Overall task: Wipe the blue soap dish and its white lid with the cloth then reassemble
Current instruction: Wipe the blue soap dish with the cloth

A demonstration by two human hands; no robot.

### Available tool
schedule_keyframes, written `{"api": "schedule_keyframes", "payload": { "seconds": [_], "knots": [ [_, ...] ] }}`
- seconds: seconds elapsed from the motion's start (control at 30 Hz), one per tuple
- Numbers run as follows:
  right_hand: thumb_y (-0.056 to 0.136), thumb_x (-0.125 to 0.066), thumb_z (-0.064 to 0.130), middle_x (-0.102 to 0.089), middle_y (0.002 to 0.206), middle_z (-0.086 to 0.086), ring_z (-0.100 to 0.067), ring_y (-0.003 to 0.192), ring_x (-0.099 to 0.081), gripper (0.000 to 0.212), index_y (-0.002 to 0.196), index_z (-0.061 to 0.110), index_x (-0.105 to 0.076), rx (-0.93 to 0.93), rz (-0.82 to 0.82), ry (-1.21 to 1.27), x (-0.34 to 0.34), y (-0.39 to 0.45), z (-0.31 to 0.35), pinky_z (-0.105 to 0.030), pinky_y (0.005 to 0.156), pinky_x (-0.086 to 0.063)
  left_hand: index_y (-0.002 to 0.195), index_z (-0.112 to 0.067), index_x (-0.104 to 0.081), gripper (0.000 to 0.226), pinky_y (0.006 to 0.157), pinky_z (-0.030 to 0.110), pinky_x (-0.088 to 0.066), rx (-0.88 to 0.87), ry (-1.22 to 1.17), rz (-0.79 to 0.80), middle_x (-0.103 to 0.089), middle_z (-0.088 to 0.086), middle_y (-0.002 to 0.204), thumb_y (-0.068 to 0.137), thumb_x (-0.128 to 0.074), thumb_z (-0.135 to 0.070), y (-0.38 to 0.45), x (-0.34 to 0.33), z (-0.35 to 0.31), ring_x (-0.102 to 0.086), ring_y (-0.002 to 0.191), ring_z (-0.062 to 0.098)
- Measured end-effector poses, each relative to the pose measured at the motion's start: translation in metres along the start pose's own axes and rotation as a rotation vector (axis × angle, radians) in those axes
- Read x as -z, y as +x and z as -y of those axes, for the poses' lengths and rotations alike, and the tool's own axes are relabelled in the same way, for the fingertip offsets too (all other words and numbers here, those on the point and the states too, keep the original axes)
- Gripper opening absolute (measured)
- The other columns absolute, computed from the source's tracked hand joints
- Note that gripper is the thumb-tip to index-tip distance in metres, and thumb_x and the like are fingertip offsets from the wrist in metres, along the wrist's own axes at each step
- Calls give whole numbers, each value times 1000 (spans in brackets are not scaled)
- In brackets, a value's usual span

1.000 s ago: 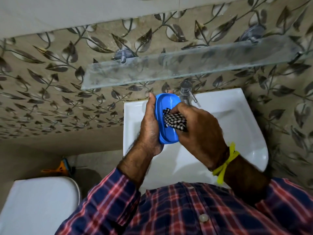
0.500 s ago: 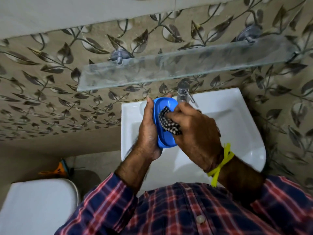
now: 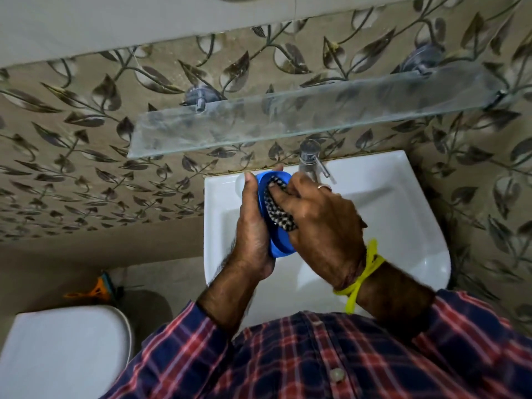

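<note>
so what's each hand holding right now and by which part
The left hand grips the blue soap dish from behind, along its back and left rim. The right hand presses the checked cloth into the dish's hollow, bunched under its fingers.

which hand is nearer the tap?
Right. The right hand, pressing the cloth into the soap dish, sits just below the tap; the left hand holds the dish further left.
</note>
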State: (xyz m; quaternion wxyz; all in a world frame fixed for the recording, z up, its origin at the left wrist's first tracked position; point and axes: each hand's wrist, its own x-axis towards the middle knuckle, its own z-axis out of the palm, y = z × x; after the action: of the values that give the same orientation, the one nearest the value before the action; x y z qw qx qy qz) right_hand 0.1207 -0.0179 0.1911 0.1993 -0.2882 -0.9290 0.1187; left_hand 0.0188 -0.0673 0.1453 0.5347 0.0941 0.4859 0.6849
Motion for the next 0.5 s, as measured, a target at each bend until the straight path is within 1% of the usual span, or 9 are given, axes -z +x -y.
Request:
{"api": "schedule_keyframes", "payload": {
  "seconds": [0.03,0.1,0.13,0.2,0.27,0.37,0.4,0.5],
  "knots": [
    [87,-55,14,-60,117,-9,-35,90,-64,44,130,19,-60,-31,-11,-22,0,2,-6,-43,66,-55,103,-29,-81,65,70,32,-60,-13,19,-17,-79,4,103,95,-33,-73,0,0,1,-76,95,20],
    [86,-61,16,-59,112,-6,-33,88,-64,41,126,23,-63,-114,-48,4,-1,8,-10,-41,66,-54,103,-26,-80,64,71,34,-61,-29,35,-45,-79,6,104,95,-35,-71,1,-2,1,-76,95,22],
    [83,-64,13,-59,113,-7,-34,88,-65,42,124,20,-64,-124,-52,34,-3,10,-7,-42,66,-56,104,-25,-80,64,73,34,-61,-32,37,-55,-79,7,106,96,-36,-70,1,-3,0,-75,98,23],
    [79,-65,9,-61,113,-8,-36,88,-66,45,124,17,-64,-71,-31,65,-8,7,-2,-44,64,-58,106,-23,-80,65,77,36,-61,-31,36,-55,-77,10,111,95,-38,-71,2,-1,-4,-74,102,26],
    [78,-67,10,-61,106,-4,-33,84,-65,43,120,20,-65,-59,-32,74,-8,3,-7,-43,62,-57,107,-23,-79,67,76,38,-60,-26,48,-48,-77,11,109,92,-38,-74,1,-1,-6,-74,99,27],
    [78,-68,17,-58,94,1,-27,80,-64,28,106,21,-70,-223,-99,146,-7,11,-12,-38,61,-55,105,-18,-77,66,69,34,-61,-36,74,-69,-77,9,98,95,-38,-71,0,-4,0,-75,88,24],
    [78,-67,16,-58,93,1,-26,81,-63,27,104,20,-71,-232,-95,183,-8,13,-9,-37,61,-54,103,-18,-78,66,66,33,-61,-32,73,-69,-77,9,95,95,-38,-70,0,-4,0,-75,86,23],
    [78,-68,15,-60,93,3,-24,81,-64,30,107,24,-72,-97,-32,238,-9,4,-6,-33,58,-52,96,-23,-81,67,66,33,-61,-20,32,-34,-78,6,91,92,-37,-74,0,2,-9,-75,82,23]
  ]
}}
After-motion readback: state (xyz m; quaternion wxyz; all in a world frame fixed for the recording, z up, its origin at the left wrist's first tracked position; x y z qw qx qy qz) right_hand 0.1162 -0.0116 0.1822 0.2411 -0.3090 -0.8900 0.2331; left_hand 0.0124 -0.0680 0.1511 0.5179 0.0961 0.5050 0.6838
